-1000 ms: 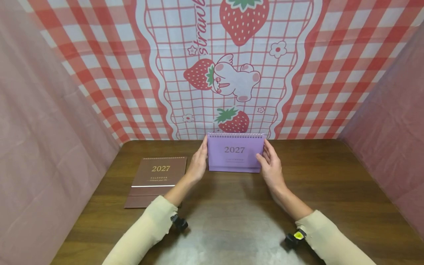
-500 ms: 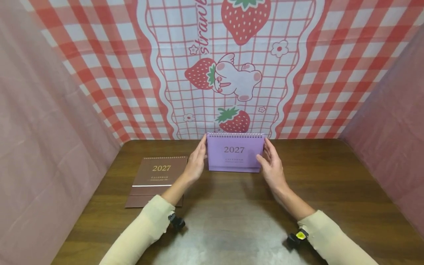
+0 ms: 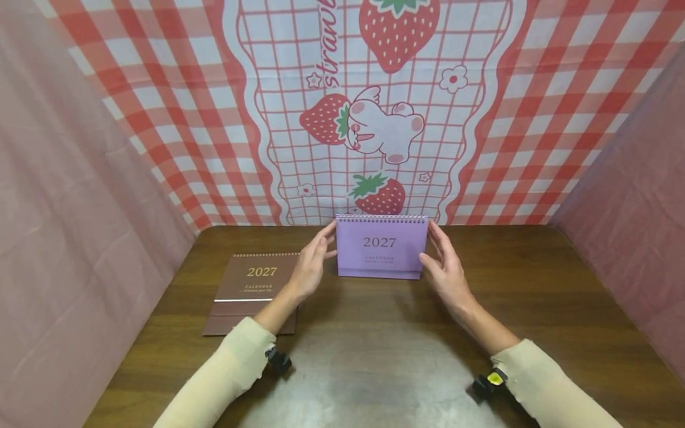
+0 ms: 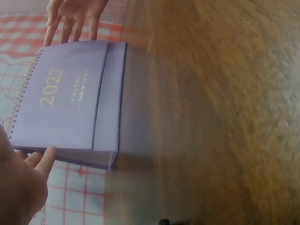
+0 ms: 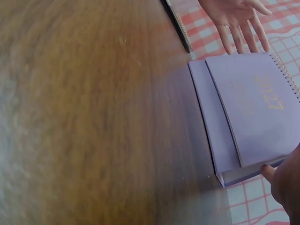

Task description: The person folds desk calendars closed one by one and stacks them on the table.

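A purple 2027 desk calendar (image 3: 381, 249) stands upright as a tent at the back of the table, its spiral binding on top. My left hand (image 3: 310, 264) is at its left side, fingers extended with the tips right at the edge. On the opposite side my right hand (image 3: 446, 270) has its fingers reaching along the right edge, thumb near the front cover. The left wrist view shows the calendar's open side (image 4: 89, 157) beside the left fingertips. In the right wrist view the right thumb (image 5: 268, 172) lies close to the cover's edge.
A brown 2027 desk calendar (image 3: 251, 288) is on the table's left part, partly covered by the left forearm. Behind the wooden table (image 3: 374, 351) hangs a red-and-white checked strawberry cloth (image 3: 299, 148). Pink curtains (image 3: 80, 208) close off both sides.
Both hands have drawn slightly outward from the purple calendar; the right thumb has slid off its front cover and the left fingers have spread. The calendar stays standing in place.
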`<action>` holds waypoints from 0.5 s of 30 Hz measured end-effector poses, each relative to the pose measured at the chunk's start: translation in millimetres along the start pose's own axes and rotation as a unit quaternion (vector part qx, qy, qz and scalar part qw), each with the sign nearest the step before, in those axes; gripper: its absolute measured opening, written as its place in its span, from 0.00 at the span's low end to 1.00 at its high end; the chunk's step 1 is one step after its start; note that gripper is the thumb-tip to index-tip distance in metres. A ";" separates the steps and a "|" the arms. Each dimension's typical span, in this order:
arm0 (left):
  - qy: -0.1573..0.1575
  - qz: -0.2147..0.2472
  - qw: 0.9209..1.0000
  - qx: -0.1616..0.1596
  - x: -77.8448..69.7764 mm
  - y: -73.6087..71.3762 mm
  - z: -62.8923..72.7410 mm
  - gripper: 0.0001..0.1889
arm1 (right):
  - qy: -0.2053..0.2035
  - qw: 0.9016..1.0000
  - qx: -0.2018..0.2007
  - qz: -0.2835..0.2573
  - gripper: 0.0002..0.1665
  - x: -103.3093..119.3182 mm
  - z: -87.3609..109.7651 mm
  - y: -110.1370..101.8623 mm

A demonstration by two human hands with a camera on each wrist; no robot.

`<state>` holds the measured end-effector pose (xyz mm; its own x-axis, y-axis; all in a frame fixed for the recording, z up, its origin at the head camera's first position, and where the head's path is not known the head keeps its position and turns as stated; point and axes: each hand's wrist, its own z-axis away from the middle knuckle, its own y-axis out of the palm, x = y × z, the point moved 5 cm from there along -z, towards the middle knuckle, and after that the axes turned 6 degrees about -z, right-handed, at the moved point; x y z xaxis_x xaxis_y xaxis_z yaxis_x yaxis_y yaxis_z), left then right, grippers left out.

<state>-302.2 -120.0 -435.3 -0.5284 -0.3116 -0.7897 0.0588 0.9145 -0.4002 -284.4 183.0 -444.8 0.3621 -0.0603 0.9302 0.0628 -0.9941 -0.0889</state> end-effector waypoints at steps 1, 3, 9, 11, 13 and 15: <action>-0.001 -0.004 1.000 0.002 0.4 0.8 0.2 0.32 | 0.001 1.000 0.005 0.000 0.44 -0.4 0.1 -0.4; -0.012 -0.001 1.000 0.008 0.9 3.0 0.4 0.33 | 0.001 1.000 0.014 0.000 0.44 -1.3 0.0 -1.3; -0.047 0.009 0.999 0.016 2.5 7.8 0.7 0.31 | -0.015 1.000 0.018 -0.012 0.44 -2.9 -1.0 -0.8; -0.045 0.011 0.999 0.010 2.6 8.1 0.6 0.30 | -0.023 1.000 0.015 -0.015 0.44 -3.1 -1.6 -0.6; -0.044 0.013 0.999 0.005 3.5 8.5 0.6 0.30 | -0.029 0.999 0.011 -0.016 0.44 -3.3 -2.3 -0.5; -0.046 0.013 0.999 0.004 3.1 8.2 1.7 0.30 | -0.033 0.999 0.008 -0.017 0.44 -3.1 -2.5 -0.3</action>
<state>-301.9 -113.9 -441.8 -0.4475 -0.3105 -0.8387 0.0775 0.9208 -0.3822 -287.8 183.3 -446.8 0.4203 -0.0205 0.9072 0.0900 -0.9939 -0.0642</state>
